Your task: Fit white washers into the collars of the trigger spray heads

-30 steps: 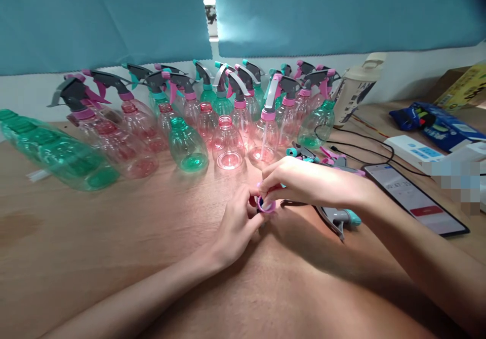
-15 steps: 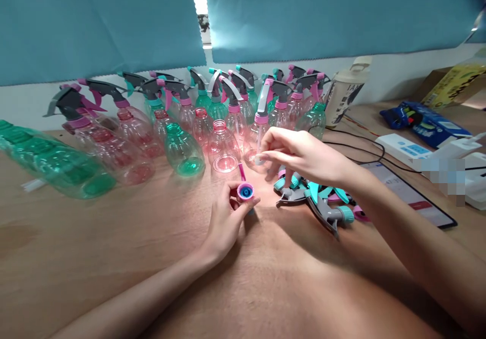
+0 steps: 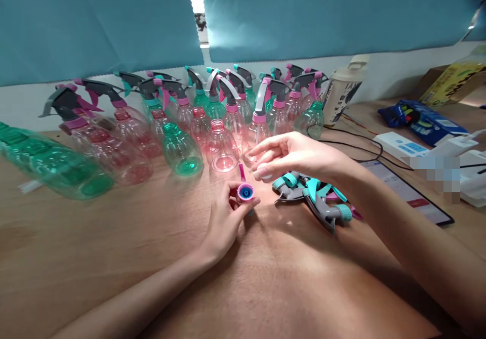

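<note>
My left hand (image 3: pixel 226 217) is closed round a spray trigger head, its pink collar (image 3: pixel 246 192) turned up so that the blue inside shows. The head's pink trigger sticks out beyond the fingers. Above and to the right hovers my right hand (image 3: pixel 288 157), its thumb and fingers drawn together. A small whitish bit shows by the thumb, too small to name. Just behind stand a clear pink bottle (image 3: pixel 222 144) with no head and a pink bottle fitted with a spray head (image 3: pixel 259 107). Loose spray heads (image 3: pixel 322 200), grey with turquoise or pink parts, lie beneath my right forearm.
Many pink and green bottles, several topped with spray heads, line the back. Green bottles (image 3: pixel 68 172) lie at the left. On the right are a tumbler (image 3: pixel 343 88), a phone (image 3: pixel 410 187), a power strip (image 3: pixel 400 146), black cables and a blue packet (image 3: pixel 429 121).
My right hand has dropped slightly and turned, its thumb now lower and nearer the pink collar. My left hand holds the spray head in the same place.
</note>
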`<state>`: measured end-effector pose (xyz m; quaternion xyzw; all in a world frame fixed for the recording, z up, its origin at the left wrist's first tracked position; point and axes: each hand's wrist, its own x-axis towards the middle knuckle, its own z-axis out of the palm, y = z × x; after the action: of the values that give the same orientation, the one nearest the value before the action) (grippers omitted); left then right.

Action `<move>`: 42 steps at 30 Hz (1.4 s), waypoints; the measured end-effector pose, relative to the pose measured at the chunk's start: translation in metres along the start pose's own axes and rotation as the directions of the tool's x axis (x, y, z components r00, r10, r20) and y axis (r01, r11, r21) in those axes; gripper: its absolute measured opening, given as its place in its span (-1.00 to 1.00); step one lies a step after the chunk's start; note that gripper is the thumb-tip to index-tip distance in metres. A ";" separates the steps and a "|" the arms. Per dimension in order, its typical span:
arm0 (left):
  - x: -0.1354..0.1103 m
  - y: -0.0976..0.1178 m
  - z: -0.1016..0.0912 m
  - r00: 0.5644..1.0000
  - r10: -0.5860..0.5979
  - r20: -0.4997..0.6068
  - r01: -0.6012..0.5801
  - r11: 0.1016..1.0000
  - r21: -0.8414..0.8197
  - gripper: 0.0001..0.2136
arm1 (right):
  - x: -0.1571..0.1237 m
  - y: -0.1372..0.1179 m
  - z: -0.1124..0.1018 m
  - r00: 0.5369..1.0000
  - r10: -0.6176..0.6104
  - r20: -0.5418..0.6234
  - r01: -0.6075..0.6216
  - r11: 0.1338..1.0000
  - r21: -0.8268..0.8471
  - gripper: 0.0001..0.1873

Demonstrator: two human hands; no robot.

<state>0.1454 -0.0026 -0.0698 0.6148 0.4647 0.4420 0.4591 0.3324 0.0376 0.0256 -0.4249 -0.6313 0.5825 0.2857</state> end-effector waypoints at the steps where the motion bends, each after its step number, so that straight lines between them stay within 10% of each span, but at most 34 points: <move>1: 0.000 0.000 0.000 1.000 0.002 0.001 -0.002 1.000 0.000 -0.78 | 0.001 0.001 0.002 0.999 0.034 0.036 -0.034 0.999 -0.002 -0.63; 23: -0.001 -0.005 0.002 0.998 0.047 0.049 -0.045 0.998 -0.043 -0.84 | 0.004 0.009 0.023 0.974 -0.032 0.223 0.072 0.983 -0.172 -0.82; 42: -0.002 -0.002 0.002 0.998 0.012 0.060 -0.012 1.000 0.006 -0.77 | 0.001 0.009 0.023 0.989 -0.147 -0.031 0.115 0.874 -0.473 -0.83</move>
<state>0.1467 -0.0046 -0.0722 0.6322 0.4483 0.4245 0.4681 0.3140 0.0271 0.0130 -0.4565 -0.7711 0.3775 0.2336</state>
